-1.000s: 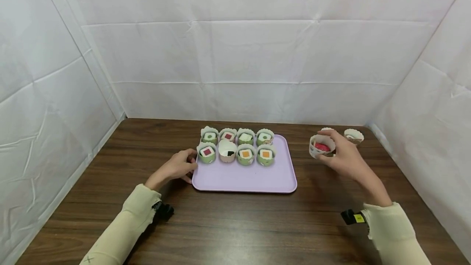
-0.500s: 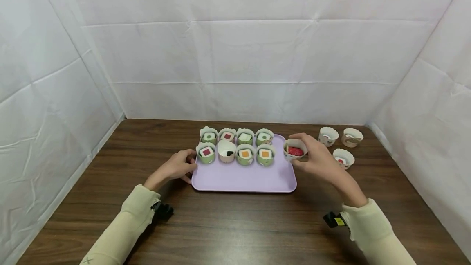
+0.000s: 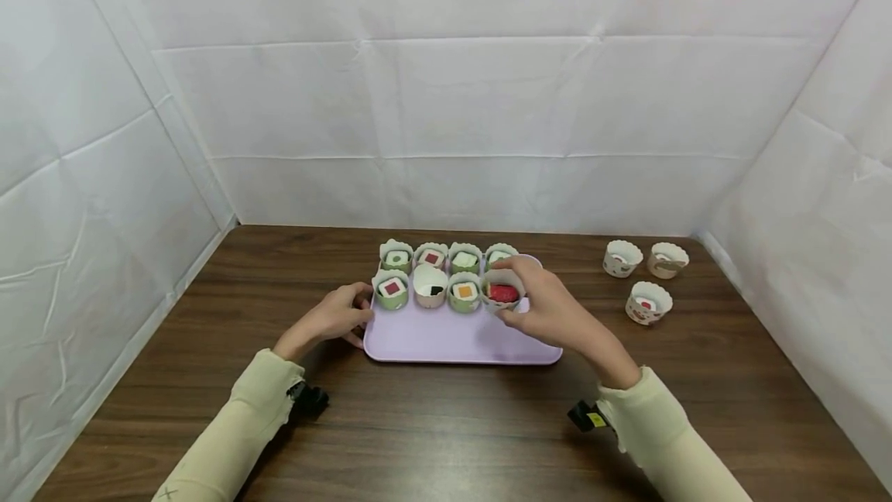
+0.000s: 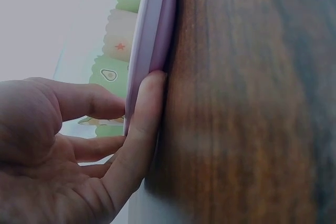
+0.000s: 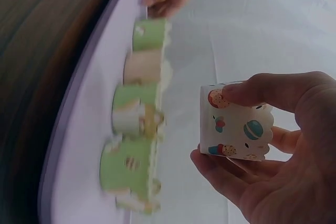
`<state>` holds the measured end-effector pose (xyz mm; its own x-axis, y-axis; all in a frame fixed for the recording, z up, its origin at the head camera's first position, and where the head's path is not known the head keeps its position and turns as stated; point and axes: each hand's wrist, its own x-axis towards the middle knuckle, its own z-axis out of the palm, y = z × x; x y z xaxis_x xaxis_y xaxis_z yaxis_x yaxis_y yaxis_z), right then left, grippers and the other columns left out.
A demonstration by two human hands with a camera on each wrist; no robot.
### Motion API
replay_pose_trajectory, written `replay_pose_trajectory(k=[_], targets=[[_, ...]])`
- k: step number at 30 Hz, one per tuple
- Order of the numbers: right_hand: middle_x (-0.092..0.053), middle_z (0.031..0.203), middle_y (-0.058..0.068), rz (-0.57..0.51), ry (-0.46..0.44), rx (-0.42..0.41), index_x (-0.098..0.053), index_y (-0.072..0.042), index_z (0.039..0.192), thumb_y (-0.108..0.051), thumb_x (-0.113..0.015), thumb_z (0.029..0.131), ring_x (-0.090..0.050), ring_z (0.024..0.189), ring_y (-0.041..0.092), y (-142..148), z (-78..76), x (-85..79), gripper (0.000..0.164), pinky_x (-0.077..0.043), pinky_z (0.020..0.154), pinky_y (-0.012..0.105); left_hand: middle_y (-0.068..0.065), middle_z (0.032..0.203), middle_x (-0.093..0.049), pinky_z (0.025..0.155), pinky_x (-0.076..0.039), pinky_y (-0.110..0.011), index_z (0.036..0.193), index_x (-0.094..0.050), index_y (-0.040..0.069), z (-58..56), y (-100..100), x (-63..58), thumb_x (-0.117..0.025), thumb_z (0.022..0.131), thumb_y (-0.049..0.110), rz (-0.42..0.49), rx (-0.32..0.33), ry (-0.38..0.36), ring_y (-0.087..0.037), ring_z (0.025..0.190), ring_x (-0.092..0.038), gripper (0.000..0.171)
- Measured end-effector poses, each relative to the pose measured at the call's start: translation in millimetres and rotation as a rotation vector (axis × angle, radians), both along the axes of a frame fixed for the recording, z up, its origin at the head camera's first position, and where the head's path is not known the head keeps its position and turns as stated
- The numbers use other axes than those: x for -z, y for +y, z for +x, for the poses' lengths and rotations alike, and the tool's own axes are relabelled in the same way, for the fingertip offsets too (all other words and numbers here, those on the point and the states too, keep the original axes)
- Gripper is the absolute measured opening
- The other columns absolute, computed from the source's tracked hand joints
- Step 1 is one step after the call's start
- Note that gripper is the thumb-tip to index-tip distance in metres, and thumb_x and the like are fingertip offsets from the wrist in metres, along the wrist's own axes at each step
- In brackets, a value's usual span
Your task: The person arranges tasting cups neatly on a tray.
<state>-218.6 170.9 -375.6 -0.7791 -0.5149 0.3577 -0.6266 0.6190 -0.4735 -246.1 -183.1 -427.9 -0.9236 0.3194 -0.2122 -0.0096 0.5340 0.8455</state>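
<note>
Gripped a white, scalloped-rim paper cup [image 5: 239, 121] with colourful prints, with a glossy red piece [image 3: 503, 293] inside, in the right hand [image 3: 547, 308], raised above the right half of a pale purple rectangular tray [image 3: 446, 339]. Pinched the tray's left rim with the left hand [image 3: 334, 312]. Saw green and pale pink scalloped paper cups [image 3: 393, 303] in two rows along the tray's far half, holding small, partly white pieces [image 3: 392, 287]. Noticed three more scalloped paper cups [image 3: 643, 312] to the tray's right, well apart, on a dark brown wood-grain surface [image 3: 446, 424]. Saw creased white cloth [image 3: 460, 115] behind the tray.
</note>
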Motion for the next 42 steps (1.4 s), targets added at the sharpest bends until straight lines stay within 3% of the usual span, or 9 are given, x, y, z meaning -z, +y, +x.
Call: replay_pose_trajectory(k=[7,11,16,21,27,35,42], targets=[[-0.064,0.137,0.012,0.038,0.000,-0.076,-0.057,-0.003,0.136,-0.009,-0.083,0.081,-0.059,0.131,0.029,-46.4,3.8,3.9,0.061,-0.053,0.109,0.049,-0.018,0.108,-0.054,0.065,-0.066,-0.036,0.150,-0.036,-0.011,-0.3,-1.6,-1.1,-0.051,0.099,0.002,0.014,0.007,-0.014,-0.023,0.090,-0.066,0.055],[-0.061,0.141,0.014,0.073,-0.056,-0.087,-0.055,-0.003,0.139,-0.013,-0.082,0.082,-0.054,0.138,0.031,-72.8,3.9,8.5,0.063,-0.048,0.115,0.049,-0.018,0.108,-0.053,0.066,-0.066,-0.036,0.150,-0.036,-0.011,0.3,-1.7,-0.6,-0.051,0.099,0.002,0.029,0.005,-0.018,-0.023,0.090,-0.067,0.055],[-0.058,0.146,0.014,0.074,-0.157,-0.090,-0.050,-0.003,0.145,-0.014,-0.080,0.085,-0.055,0.135,0.032,-102.0,0.3,17.7,0.068,-0.050,0.112,0.049,-0.017,0.106,-0.054,0.064,-0.066,-0.037,0.149,-0.037,-0.012,1.6,-1.0,0.3,-0.053,0.098,0.001,0.039,-0.006,-0.016,-0.023,0.089,-0.067,0.055],[-0.060,0.140,0.013,0.076,-0.238,-0.058,-0.052,-0.006,0.140,-0.016,-0.079,0.086,-0.059,0.123,0.026,-123.0,-2.7,26.3,0.062,-0.054,0.103,0.043,-0.018,0.106,-0.055,0.064,-0.066,-0.038,0.148,-0.037,-0.012,3.1,-0.3,-0.3,-0.054,0.097,0.001,0.049,-0.003,-0.007,-0.024,0.089,-0.067,0.056],[-0.062,0.134,0.012,0.113,-0.262,-0.041,-0.054,-0.009,0.137,-0.016,-0.079,0.085,-0.060,0.113,0.023,-139.8,-5.0,34.1,0.058,-0.054,0.096,0.040,-0.018,0.107,-0.055,0.065,-0.067,-0.038,0.149,-0.037,-0.012,4.2,-0.8,-3.4,-0.052,0.099,0.002,0.035,0.009,-0.006,-0.023,0.090,-0.067,0.054],[-0.064,0.136,0.008,0.116,-0.235,-0.035,-0.055,-0.009,0.134,-0.016,-0.082,0.085,-0.060,0.122,0.026,-147.7,-5.1,47.9,0.057,-0.045,0.112,0.050,-0.018,0.106,-0.056,0.064,-0.066,-0.035,0.148,-0.039,-0.011,2.2,-0.8,-1.3,-0.049,0.100,0.001,0.020,0.019,-0.005,-0.021,0.085,-0.065,0.051],[-0.060,0.142,0.010,0.098,-0.256,-0.020,-0.050,-0.009,0.141,-0.015,-0.082,0.087,-0.060,0.120,0.021,-148.7,-2.7,50.4,0.063,-0.053,0.102,0.039,-0.018,0.105,-0.056,0.063,-0.066,-0.036,0.148,-0.038,-0.012,2.5,-0.9,-1.6,-0.049,0.100,0.002,0.011,0.021,0.003,-0.021,0.085,-0.066,0.051]])
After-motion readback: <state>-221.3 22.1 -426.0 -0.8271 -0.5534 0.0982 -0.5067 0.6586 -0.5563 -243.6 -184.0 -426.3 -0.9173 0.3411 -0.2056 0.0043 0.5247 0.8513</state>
